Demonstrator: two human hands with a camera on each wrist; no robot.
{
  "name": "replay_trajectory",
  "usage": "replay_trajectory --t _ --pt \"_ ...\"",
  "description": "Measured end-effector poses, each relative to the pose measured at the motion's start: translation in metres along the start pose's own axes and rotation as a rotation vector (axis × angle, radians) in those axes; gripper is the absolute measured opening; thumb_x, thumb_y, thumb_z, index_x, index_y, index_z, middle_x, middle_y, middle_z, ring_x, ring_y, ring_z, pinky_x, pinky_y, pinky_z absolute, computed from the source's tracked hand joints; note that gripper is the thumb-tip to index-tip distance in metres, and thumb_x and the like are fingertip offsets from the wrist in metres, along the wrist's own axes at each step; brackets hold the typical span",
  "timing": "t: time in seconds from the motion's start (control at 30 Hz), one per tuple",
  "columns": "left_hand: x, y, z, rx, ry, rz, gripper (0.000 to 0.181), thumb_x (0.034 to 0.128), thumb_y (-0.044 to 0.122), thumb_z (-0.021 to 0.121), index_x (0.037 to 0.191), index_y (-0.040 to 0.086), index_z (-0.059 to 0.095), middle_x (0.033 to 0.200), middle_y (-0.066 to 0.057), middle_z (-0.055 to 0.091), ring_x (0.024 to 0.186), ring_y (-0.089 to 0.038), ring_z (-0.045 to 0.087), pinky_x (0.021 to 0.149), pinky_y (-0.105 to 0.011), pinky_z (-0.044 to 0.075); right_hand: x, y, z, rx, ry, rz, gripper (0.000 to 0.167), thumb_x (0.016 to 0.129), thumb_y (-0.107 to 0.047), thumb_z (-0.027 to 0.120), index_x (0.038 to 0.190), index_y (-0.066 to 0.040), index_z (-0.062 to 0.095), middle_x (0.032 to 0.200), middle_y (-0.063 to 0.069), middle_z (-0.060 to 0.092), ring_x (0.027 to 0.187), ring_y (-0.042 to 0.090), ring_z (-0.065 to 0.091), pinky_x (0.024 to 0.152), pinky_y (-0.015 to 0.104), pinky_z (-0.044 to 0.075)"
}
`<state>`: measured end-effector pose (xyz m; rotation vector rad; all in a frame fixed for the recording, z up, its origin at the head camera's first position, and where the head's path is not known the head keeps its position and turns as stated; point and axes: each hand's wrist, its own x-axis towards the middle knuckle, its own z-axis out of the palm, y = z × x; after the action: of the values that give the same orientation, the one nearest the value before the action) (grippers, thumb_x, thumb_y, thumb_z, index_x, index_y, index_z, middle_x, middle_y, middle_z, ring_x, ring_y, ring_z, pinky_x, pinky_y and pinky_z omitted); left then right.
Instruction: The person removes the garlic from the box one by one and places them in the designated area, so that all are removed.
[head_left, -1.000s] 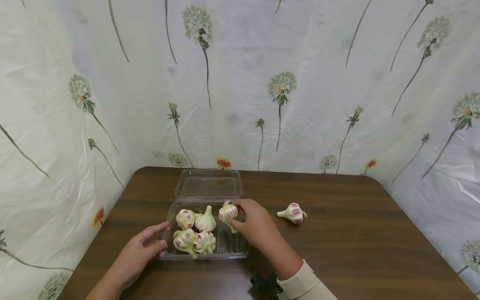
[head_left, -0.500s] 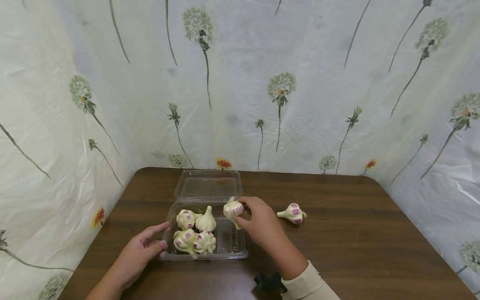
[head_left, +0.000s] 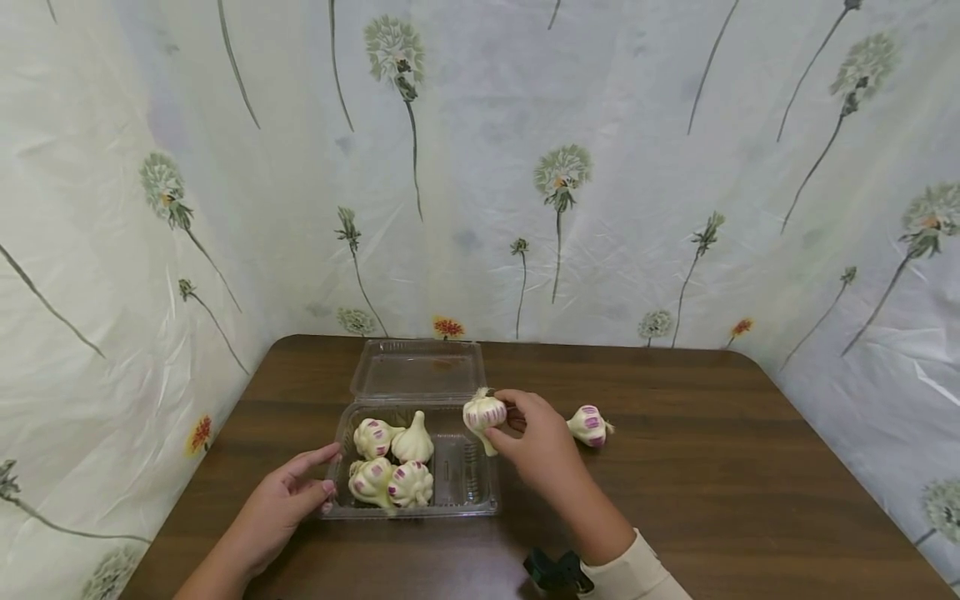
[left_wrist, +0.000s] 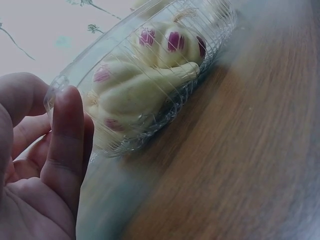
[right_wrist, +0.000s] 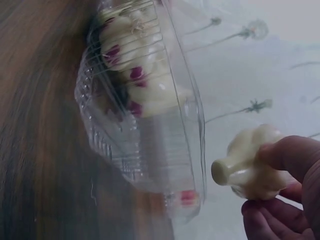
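A clear plastic clamshell container (head_left: 450, 510) lies with its lid laid back on the table. Several white garlic bulbs with purple marks, among them one bulb (head_left: 411, 483) at the front, fill its left part. The thumb and fingers of my left hand (head_left: 281, 504) pinch the container's left rim; the left wrist view shows the thumb (left_wrist: 67, 130) against it. Between the thumb and fingers of my right hand (head_left: 543, 446) is another garlic bulb (head_left: 483, 412), held stem down above the container's right edge. Its stem end (right_wrist: 222, 171) shows in the right wrist view.
One more garlic bulb (head_left: 590, 426) lies on the brown wooden table (head_left: 697, 483), right of and partly behind my right hand. The open lid (head_left: 418, 371) reaches toward the back edge. A dandelion-patterned cloth (head_left: 480, 167) hangs around the table. A dark strap (head_left: 557, 573) sits by the right cuff.
My right hand has moved right and slightly up with its garlic bulb, from over the container's right part to its right edge. My left hand stays at the left rim.
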<state>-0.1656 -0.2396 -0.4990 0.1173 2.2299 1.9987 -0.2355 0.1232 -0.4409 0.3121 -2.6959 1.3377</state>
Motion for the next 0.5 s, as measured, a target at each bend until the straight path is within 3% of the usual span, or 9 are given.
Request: replay_trajectory --t 0.5 --pt "-0.001 0.001 0.0 -0.004 0.0 0.002 0.06 0.1012 0.01 0.069 0.156 0.001 0.045 0.155 -0.024 0.044 0.082 -0.009 0.064 0.076 -0.026 0.058 -0.003 0.018 -0.011 -0.018 0.045 0.023 0.051 0.091 -0.016 0.084 0.137 -0.007 0.065 0.127 0.011 0.064 0.118 0.025 0.068 0.098 0.036 0.059"
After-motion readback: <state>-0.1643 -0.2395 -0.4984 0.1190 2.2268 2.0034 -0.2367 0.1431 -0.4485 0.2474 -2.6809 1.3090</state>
